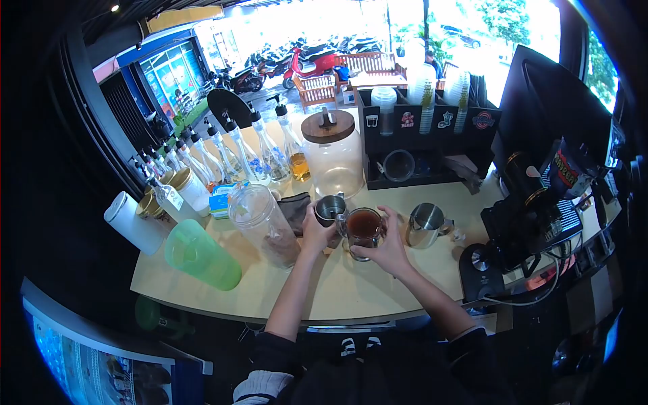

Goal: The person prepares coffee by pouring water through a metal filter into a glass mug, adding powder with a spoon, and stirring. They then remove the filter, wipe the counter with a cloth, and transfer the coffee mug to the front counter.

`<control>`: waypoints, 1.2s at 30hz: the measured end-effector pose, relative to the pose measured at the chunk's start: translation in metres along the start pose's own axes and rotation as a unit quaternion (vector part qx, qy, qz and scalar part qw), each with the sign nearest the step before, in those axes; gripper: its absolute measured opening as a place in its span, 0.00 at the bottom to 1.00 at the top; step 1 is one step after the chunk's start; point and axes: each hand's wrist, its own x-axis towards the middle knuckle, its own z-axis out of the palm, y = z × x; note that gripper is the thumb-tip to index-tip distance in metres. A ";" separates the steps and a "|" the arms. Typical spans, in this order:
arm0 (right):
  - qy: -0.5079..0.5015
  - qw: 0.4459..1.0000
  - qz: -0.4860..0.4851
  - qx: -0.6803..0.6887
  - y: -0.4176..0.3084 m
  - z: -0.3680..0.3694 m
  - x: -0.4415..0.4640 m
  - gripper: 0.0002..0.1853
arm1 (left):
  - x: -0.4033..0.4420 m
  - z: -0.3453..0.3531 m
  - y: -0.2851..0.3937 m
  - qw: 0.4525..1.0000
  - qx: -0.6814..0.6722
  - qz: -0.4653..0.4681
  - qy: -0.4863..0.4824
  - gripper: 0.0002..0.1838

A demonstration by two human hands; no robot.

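My left hand is wrapped round a small metal cup above the middle of the counter. Close beside it, my right hand grips a glass mug of reddish-brown drink by its right side. The mug's handle is on its left, towards the metal cup. A steel pitcher stands to the right of my right hand. Left of my left hand is a tall clear plastic jug, with a dark cloth lying behind my wrist.
A green pitcher stands near the counter's left front. Several pump bottles line the back left. A wooden-lidded glass jar and a black cup holder stand behind. Dark machines with a cable occupy the right.
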 end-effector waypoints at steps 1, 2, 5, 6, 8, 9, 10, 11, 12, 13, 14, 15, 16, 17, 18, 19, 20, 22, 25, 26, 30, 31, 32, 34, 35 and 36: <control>0.001 1.000 -0.006 0.007 0.003 0.001 0.000 0.55 | -0.001 0.001 -0.001 1.000 -0.013 0.000 0.002 0.45; 0.001 1.000 -0.013 0.013 0.004 0.001 0.000 0.55 | -0.002 0.002 -0.003 1.000 -0.025 0.001 0.003 0.46; 0.000 1.000 -0.009 0.005 0.001 0.000 0.000 0.55 | -0.002 0.003 -0.008 0.999 -0.030 0.022 0.008 0.45; -0.002 1.000 -0.010 0.004 0.003 0.001 0.000 0.55 | -0.003 0.003 -0.008 0.999 -0.030 0.021 0.010 0.45; -0.006 1.000 -0.014 0.017 0.007 0.001 -0.001 0.56 | -0.004 0.001 -0.007 1.000 -0.026 0.016 -0.007 0.49; -0.007 1.000 -0.015 0.017 0.006 -0.001 -0.002 0.56 | -0.007 0.001 -0.010 1.000 -0.027 0.016 -0.005 0.49; -0.013 1.000 -0.020 0.010 0.004 -0.003 -0.003 0.57 | -0.012 0.000 -0.013 0.998 -0.021 0.054 -0.001 0.48; -0.019 0.999 -0.027 0.003 0.002 -0.005 -0.004 0.57 | -0.018 -0.002 -0.016 0.996 -0.015 0.092 0.003 0.48; -0.022 0.999 -0.030 0.004 0.000 -0.008 -0.005 0.57 | -0.027 -0.003 -0.017 0.996 -0.013 0.092 0.008 0.48; -0.004 0.999 -0.040 -0.012 -0.002 -0.011 -0.007 0.57 | -0.039 -0.007 -0.016 0.995 -0.007 0.097 0.025 0.44; 0.014 0.998 -0.049 -0.028 -0.007 -0.012 -0.007 0.56 | -0.049 -0.010 -0.014 0.994 0.000 0.101 0.042 0.40; 0.009 0.998 -0.052 -0.024 -0.016 -0.014 -0.008 0.56 | -0.061 -0.019 0.000 0.994 0.004 0.100 0.048 0.40; 0.031 0.996 -0.064 -0.050 -0.029 -0.016 -0.011 0.55 | -0.075 -0.031 0.023 0.993 -0.050 0.099 0.039 0.34; 0.051 0.993 -0.076 -0.074 -0.039 -0.017 -0.012 0.53 | -0.088 -0.041 0.041 0.989 -0.104 0.097 0.030 0.29; 0.078 0.985 -0.140 -0.068 -0.044 -0.016 -0.012 0.46 | -0.096 -0.046 0.050 0.981 -0.129 0.125 0.068 0.21; 0.071 0.985 -0.142 -0.063 -0.048 -0.015 -0.012 0.46 | -0.103 -0.053 0.054 0.982 -0.124 0.122 0.076 0.21; 0.082 0.972 -0.206 -0.078 -0.053 -0.013 -0.012 0.43 | -0.108 -0.061 0.057 0.969 -0.062 0.186 0.151 0.21; 0.093 0.949 -0.289 -0.083 -0.064 -0.009 -0.015 0.33 | -0.114 -0.069 0.045 0.923 0.024 0.257 0.285 0.30; 0.053 0.936 -0.342 -0.066 -0.060 0.006 -0.022 0.30 | -0.106 -0.076 0.048 0.922 0.015 0.146 0.358 0.44; 0.034 0.934 -0.353 -0.047 -0.065 0.010 -0.026 0.26 | -0.101 -0.080 0.047 0.937 -0.028 0.088 0.336 0.52; -0.063 0.944 -0.319 -0.056 -0.065 0.027 -0.037 0.23 | -0.073 -0.083 0.020 0.936 0.013 0.076 0.342 0.53; -0.062 0.943 -0.321 -0.060 -0.066 0.031 -0.037 0.23 | -0.067 -0.089 0.015 0.954 -0.047 0.046 0.294 0.54; -0.094 0.946 -0.302 -0.068 -0.066 0.036 -0.038 0.23 | -0.065 -0.095 0.008 0.964 -0.106 0.014 0.244 0.54; -0.128 0.947 -0.282 -0.079 -0.066 0.048 -0.037 0.20 | -0.068 -0.105 -0.004 0.963 -0.091 0.024 0.253 0.53; -0.126 0.948 -0.282 -0.081 -0.064 0.057 -0.035 0.20 | -0.068 -0.110 -0.010 0.962 -0.073 0.035 0.261 0.53; -0.132 0.962 -0.238 -0.038 -0.063 0.067 -0.029 0.20 | -0.068 -0.117 -0.016 0.962 -0.073 0.039 0.258 0.53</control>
